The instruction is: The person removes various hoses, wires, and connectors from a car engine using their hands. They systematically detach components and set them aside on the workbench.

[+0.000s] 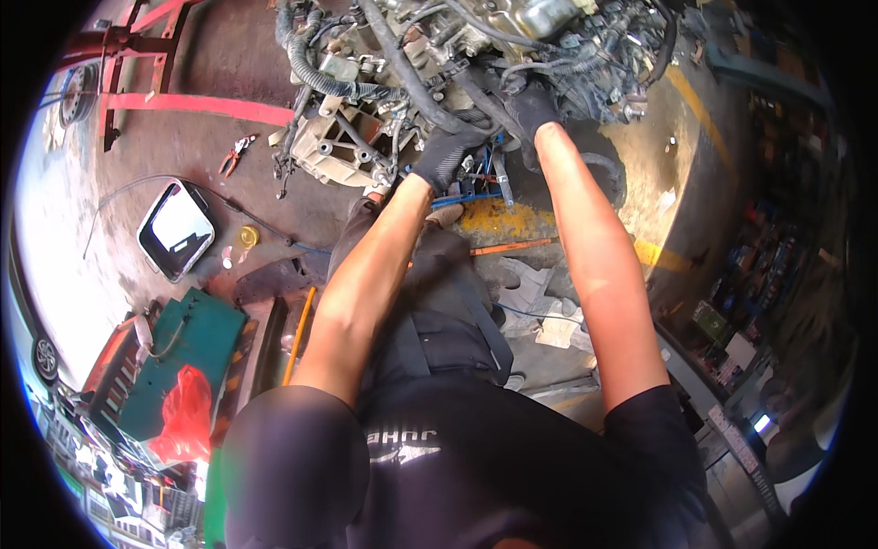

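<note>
A greasy engine (558, 55) with hoses and wiring fills the top middle. My left hand (448, 157), in a dark grey glove, is at its near edge, with the fingers curled at a thick black hose (407, 78) that bends down across the engine. Further right, my right hand (532, 106), also gloved, reaches in among the hoses and wires. Its fingers are hidden there. Left of my left hand sits a pale metal housing (338, 146) with open ribs. A ribbed grey conduit (306, 69) runs above that housing.
Orange-handled pliers (236, 156) lie on the floor at left, below a red metal frame (201, 108). Nearer are a white-rimmed tray (149, 240), a yellow tape roll (248, 237) and a green case (160, 348) with a red plastic bag (187, 416). An orange bar (514, 246) lies below the engine.
</note>
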The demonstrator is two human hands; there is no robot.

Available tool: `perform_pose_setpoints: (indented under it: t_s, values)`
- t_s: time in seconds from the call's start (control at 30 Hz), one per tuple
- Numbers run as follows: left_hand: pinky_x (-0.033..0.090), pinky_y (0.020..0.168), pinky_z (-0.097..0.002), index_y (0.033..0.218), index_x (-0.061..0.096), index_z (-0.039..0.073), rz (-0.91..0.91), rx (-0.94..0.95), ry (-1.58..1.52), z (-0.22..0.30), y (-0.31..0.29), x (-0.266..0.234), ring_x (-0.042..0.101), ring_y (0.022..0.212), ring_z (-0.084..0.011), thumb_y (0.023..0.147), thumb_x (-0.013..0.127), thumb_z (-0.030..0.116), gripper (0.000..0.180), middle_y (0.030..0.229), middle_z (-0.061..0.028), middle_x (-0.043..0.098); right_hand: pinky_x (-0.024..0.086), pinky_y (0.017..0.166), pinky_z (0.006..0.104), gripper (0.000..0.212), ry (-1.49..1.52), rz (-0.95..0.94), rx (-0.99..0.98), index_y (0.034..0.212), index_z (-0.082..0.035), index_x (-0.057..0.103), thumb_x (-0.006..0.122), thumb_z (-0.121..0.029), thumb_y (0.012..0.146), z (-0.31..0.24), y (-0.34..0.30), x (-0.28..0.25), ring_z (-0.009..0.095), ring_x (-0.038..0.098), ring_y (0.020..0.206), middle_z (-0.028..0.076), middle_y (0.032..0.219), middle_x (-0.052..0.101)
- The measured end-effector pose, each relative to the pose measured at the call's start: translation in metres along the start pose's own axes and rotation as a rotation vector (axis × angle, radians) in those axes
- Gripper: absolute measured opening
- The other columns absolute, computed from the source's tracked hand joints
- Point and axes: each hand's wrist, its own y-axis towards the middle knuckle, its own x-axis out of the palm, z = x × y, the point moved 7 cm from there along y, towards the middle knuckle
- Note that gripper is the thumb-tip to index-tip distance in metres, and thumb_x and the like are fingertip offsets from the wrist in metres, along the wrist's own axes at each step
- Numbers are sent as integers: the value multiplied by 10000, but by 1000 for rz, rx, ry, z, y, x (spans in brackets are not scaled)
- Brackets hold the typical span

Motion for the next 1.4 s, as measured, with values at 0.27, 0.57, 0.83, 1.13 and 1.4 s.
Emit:
perform_pose_setpoints:
  t_s: [0.27,0.57,0.83,1.13,1.4]
  values:
    - [504,901,-308,1154,603,-64,-80,126,414,-3,-4,-6,629,1034,-218,809,601,-15,349,1144,-155,652,346,1087,351,546,194,-195,-132,1382,-69,472,465,-399,947,23,7,16,298,456,1300,158,1428,465]
    - [462,1039,-426,1220,509,-74,16,67,-59,-13,-11,2,593,1125,-323,807,550,-87,416,1189,-208,599,358,1061,369,603,99,-128,-208,1327,-66,525,507,-471,881,-4,-2,10,291,497,1254,182,1383,502]
    - [440,997,-345,1086,715,97,-172,508,1607,16,-20,8,603,1115,-275,851,654,162,251,1155,-131,665,390,1046,366,364,230,39,-350,1299,-112,551,437,-122,954,13,-20,3,304,511,1229,150,1326,542]
    - [472,931,-391,1057,727,179,-160,658,1672,19,-26,27,630,1038,-302,884,570,197,234,1034,-126,692,309,1111,376,440,4,27,-304,1412,-114,373,338,-209,983,1,-12,-20,293,391,1328,132,1466,391]
    - [429,1021,-374,1237,628,115,-197,609,1840,-4,-8,4,573,1175,-276,910,546,158,340,1216,-105,642,263,1138,407,522,48,100,-327,1476,-85,228,283,-286,997,-21,-18,-21,305,311,1377,140,1514,303]
